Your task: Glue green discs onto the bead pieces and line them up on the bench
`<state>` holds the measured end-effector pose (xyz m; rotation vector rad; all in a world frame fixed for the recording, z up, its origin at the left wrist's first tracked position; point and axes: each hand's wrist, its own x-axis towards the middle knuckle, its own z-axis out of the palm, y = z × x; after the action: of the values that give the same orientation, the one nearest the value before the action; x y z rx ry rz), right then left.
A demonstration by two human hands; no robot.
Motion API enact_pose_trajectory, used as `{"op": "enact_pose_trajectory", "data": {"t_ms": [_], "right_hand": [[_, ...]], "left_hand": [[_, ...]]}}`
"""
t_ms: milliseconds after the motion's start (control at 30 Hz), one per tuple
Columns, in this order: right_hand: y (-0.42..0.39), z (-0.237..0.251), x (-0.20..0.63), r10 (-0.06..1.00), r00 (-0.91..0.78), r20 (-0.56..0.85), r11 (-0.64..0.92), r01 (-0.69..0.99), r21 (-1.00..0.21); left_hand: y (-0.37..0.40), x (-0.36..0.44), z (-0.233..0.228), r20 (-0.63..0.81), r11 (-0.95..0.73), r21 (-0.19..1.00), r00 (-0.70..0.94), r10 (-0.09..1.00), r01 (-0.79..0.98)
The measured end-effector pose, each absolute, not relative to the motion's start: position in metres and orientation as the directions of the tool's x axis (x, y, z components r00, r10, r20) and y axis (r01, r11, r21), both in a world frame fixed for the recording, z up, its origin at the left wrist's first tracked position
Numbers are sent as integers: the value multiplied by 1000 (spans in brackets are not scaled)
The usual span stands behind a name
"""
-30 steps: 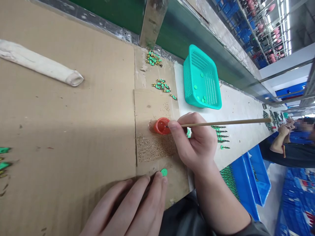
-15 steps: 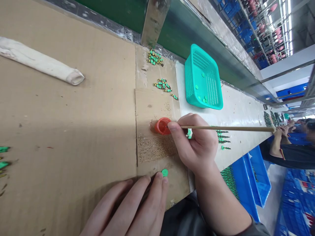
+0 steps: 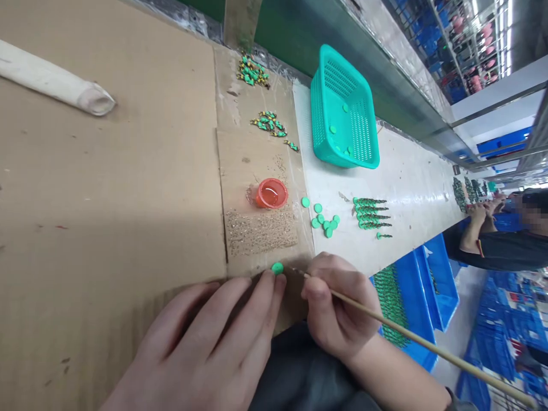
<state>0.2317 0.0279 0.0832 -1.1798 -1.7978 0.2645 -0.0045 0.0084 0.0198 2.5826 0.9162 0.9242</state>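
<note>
My left hand (image 3: 214, 337) lies low over the cardboard, thumb hidden, its fingertips holding a small green disc (image 3: 277, 268) at the edge. In a pinch grip, my right hand (image 3: 342, 302) has a thin wooden stick (image 3: 411, 334). The stick's narrow dark tip points left at the disc, a short gap away. Beyond both hands stands a small red cup (image 3: 272, 194) with shiny liquid inside. Tiny gold-brown beads or grains (image 3: 261, 231) are spread on the cardboard between the cup and the disc.
Loose green discs (image 3: 327, 224) lie right of the cup, beside a row of green-and-dark pieces (image 3: 371, 214). A teal basket (image 3: 319, 123) holds several discs. Green-and-gold pieces (image 3: 252, 71) sit behind. Blue bins (image 3: 413, 285) and a co-worker (image 3: 500, 237) are at right; a pale roll (image 3: 55, 80) lies left.
My right hand has drawn the stick out of the red cup and down beside the green disc. The left fingertips stay at the disc. The whole view has shifted slightly.
</note>
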Motion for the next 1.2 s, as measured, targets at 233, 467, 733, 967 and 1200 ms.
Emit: {"op": "enact_pose_trajectory", "data": {"t_ms": [233,467,733,967,1200], "right_hand": [[24,77,231,841,-111,529,495,552,-671],[26,77,231,870,-93,485,448,561,-696],[26,76,231,873,-99,478,445,564,-696],[27,80,232,872,-137,469,452,590,-669],[26,80,231,878,-120,463,437,594,-676]], "left_hand": [[6,-6,24,435,-741,421,600,671,523],[7,-7,29,415,-721,443,591,691,532],[6,-9,28,401,-715,454,596,696,531],[4,-8,27,399,-716,458,598,696,528],[7,-7,28,416,-723,451,594,689,523]]}}
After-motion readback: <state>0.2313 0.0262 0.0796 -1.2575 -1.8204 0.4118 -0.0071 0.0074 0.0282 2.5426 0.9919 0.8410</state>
